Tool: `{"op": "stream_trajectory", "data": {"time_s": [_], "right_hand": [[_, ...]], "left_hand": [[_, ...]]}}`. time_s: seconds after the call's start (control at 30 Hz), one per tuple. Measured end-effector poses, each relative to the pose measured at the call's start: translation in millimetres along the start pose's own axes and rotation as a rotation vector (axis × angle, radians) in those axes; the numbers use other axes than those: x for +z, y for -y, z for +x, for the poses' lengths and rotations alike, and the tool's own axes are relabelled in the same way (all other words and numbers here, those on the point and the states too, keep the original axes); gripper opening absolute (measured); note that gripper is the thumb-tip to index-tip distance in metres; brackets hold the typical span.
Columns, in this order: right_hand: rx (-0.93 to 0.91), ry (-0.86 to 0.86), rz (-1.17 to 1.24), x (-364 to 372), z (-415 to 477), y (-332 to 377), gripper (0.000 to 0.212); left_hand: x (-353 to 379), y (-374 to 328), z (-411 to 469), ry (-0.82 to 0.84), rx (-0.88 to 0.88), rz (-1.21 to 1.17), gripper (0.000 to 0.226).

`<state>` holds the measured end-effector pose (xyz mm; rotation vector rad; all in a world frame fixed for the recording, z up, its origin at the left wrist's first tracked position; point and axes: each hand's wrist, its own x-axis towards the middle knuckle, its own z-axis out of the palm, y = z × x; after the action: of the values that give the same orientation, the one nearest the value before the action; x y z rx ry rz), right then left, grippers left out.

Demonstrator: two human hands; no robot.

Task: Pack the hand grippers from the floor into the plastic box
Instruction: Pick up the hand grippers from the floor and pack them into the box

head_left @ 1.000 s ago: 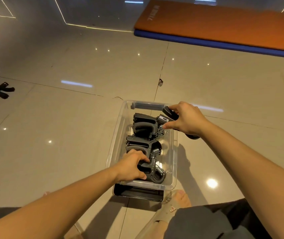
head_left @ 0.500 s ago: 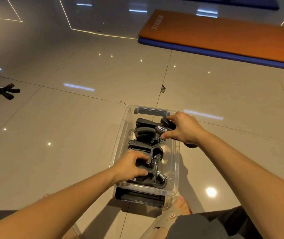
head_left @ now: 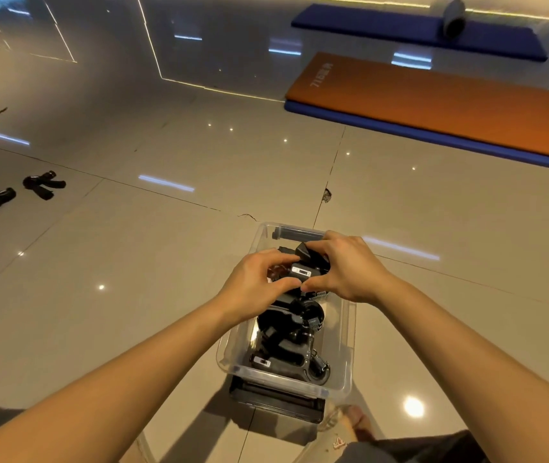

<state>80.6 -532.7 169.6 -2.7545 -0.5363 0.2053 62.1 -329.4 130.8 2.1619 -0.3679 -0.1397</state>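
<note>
Warm, fairly dim indoor light; ceiling lamps reflect as small bright dots and pale strips on the glossy floor (head_left: 132, 262). Soft shadows fall toward the viewer below the plastic box (head_left: 346, 329). Wide-angle distortion bends lines near the edges, and the far corners look soft.

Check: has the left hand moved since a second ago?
Yes. The left hand moved from the near end of the plastic box toward its far end, joining the right hand on a hand gripper.
</note>
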Motion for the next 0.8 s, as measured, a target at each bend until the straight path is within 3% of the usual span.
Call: {"op": "stream_trajectory", "data": {"time_s": [0.27,0.47,0.63,0.73,0.8], "right_hand": [[-0.011,-0.081,0.104,-11.3,-0.2,-5.4,0.079],[0.088,-0.027,0.051,-8.5,-7.2,-26.1,0.087],[0.121,-0.079,0.027,-4.1,-7.7,-30.6,0.061],[0.105,-0.175,-0.006,-8.5,-6.3,-27.9,0.035],[0.091,-0.221,-0.013,-9.7,-6.4,-25.5,0.029]], "left_hand": [[-22.2,-11.8,7.3,-0.090,0.114,0.010,0.033],[-36.7,-0.5,12.4,-0.201,-0.084,-0.209,0.028],[-42.3,1.5,16.7,-0.294,-0.225,-0.475,0.024],[-42.3,3.1,19.5,-0.308,-0.277,-0.503,0.033],[-42.5,2.3,20.9,-0.331,-0.290,-0.519,0.035]]}}
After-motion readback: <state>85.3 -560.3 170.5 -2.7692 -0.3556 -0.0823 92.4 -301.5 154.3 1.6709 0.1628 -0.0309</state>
